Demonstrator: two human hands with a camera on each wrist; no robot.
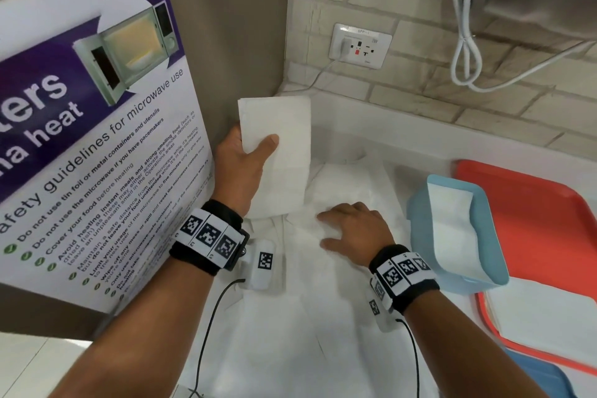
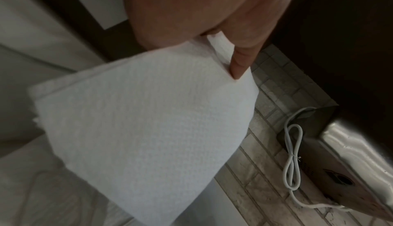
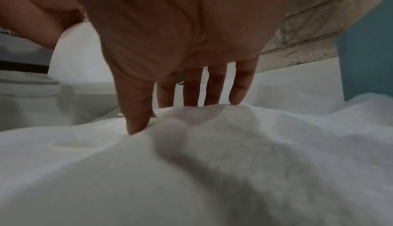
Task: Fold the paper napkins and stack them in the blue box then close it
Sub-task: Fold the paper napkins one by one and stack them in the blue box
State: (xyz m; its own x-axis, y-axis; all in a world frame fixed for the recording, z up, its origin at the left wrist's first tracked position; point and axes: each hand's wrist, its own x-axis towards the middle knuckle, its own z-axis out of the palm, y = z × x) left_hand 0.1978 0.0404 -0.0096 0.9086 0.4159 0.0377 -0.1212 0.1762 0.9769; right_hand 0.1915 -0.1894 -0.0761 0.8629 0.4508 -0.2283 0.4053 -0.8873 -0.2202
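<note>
White paper fills the centre of the head view, where the left hand (image 1: pixel 240 168) pinches a folded napkin (image 1: pixel 277 152) between thumb and fingers and holds it raised above the loose napkins (image 1: pixel 290 317) spread on the counter (image 1: pixel 403 145). The right hand (image 1: pixel 353 229), fingers straight and holding nothing, presses down on that loose pile. At right the blue box (image 1: pixel 420 220) stands open on a red tray (image 1: pixel 533 203), a folded napkin inside it.
</note>
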